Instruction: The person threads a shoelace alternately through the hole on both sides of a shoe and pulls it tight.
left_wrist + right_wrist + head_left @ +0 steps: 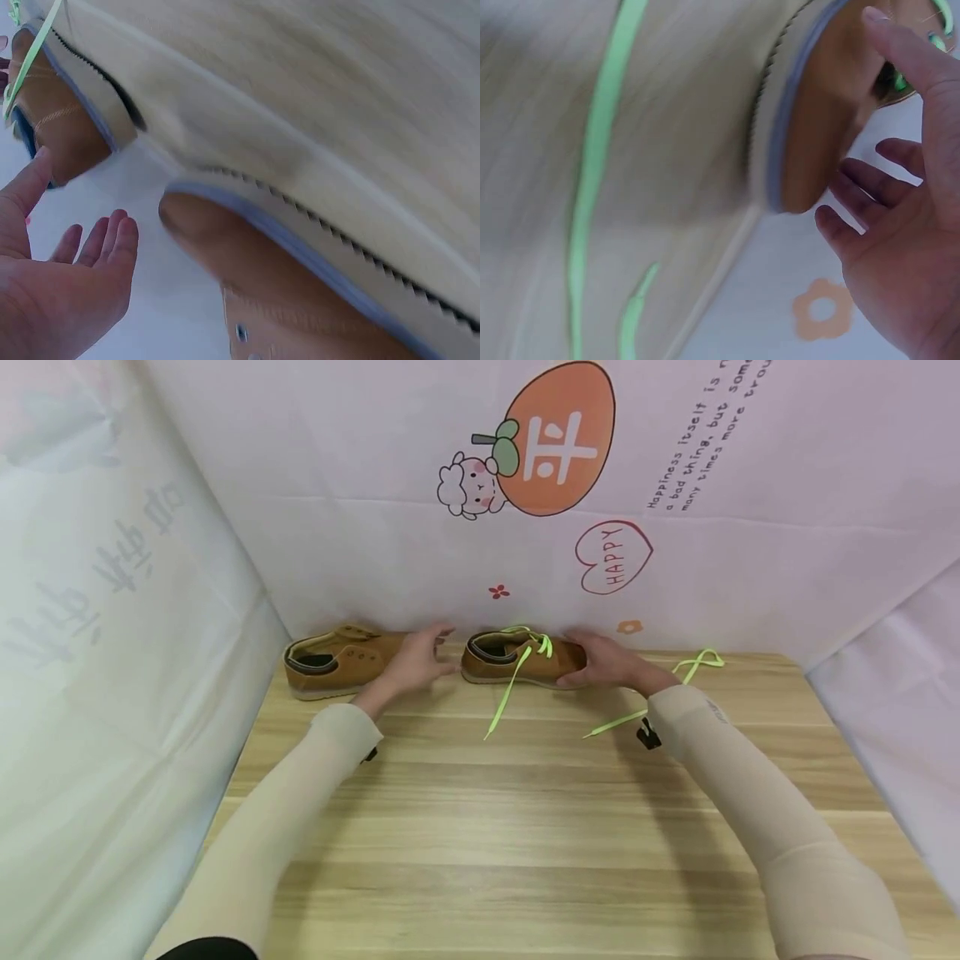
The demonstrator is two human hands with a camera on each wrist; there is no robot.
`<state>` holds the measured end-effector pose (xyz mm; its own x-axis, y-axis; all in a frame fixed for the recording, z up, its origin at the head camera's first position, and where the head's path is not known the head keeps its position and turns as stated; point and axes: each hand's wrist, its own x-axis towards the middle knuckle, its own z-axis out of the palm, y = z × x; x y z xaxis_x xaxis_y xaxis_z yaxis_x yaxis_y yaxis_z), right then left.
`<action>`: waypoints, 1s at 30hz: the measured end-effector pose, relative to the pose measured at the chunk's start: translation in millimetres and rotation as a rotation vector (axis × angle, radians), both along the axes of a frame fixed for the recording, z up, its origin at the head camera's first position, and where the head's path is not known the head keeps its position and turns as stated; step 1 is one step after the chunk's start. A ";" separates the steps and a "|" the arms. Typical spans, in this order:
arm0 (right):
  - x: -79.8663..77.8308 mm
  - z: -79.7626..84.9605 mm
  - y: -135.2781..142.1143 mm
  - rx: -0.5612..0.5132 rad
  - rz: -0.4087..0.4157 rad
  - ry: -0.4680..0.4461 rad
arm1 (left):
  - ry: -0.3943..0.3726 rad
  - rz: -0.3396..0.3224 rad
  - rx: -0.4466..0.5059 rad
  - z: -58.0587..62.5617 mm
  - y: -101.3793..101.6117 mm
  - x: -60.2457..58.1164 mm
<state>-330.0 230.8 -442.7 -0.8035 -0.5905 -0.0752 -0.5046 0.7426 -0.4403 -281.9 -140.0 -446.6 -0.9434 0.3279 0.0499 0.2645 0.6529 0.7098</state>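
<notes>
Two brown shoes lie near the back wall in the head view. The left shoe (352,660) has bare eyelets and no lace in sight. My left hand (417,662) is spread by its toe, in the gap between the shoes; in the left wrist view the hand (71,292) holds nothing. The right shoe (510,664) carries a yellow-green lace (507,697), whose end trails onto the wood. Around its toe is my right hand (609,662), with the thumb on the near side. In the right wrist view its fingers (870,187) look loose beside the toe.
A loose yellow-green shoelace (622,720) lies on the wooden tabletop (480,843), partly under the right forearm. White printed sheeting (360,552) rises behind the shoes and on both sides.
</notes>
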 end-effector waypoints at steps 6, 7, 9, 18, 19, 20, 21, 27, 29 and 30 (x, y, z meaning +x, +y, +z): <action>6.0 19.8 -29.7 0.009 0.023 0.079 | 0.070 0.044 -0.039 22.6 -30.2 18.7; 6.6 22.1 -35.9 0.010 0.036 0.104 | 0.080 0.049 -0.037 26.2 -35.7 22.3; 9.9 27.7 -49.5 0.004 0.056 0.147 | 0.108 0.062 -0.032 31.2 -46.8 28.6; 27.2 52.4 -113.3 -0.043 0.114 0.168 | 0.219 0.168 0.003 32.8 -96.8 52.0; 27.8 52.8 -119.9 -0.046 0.125 0.170 | 0.229 0.181 0.013 31.6 -102.0 53.8; 28.2 52.5 -126.4 -0.052 0.138 0.170 | 0.236 0.197 0.022 30.2 -107.0 55.4; 28.5 51.8 -133.1 -0.054 0.158 0.171 | 0.243 0.214 0.023 28.6 -112.2 57.5; 34.6 41.8 -171.6 -0.052 0.246 0.112 | 0.227 0.329 0.056 18.4 -139.7 70.6; 37.8 36.3 -183.3 -0.053 0.247 0.069 | 0.210 0.353 0.090 16.0 -146.7 73.4; 39.5 33.5 -189.1 -0.052 0.244 0.051 | 0.200 0.363 0.100 14.9 -150.1 74.9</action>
<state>-290.5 41.7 -409.2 -0.6387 -0.7694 -0.0027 -0.6888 0.5733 -0.4438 -206.9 -290.1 -431.7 -0.9651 -0.0391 0.2589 0.1698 0.6594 0.7324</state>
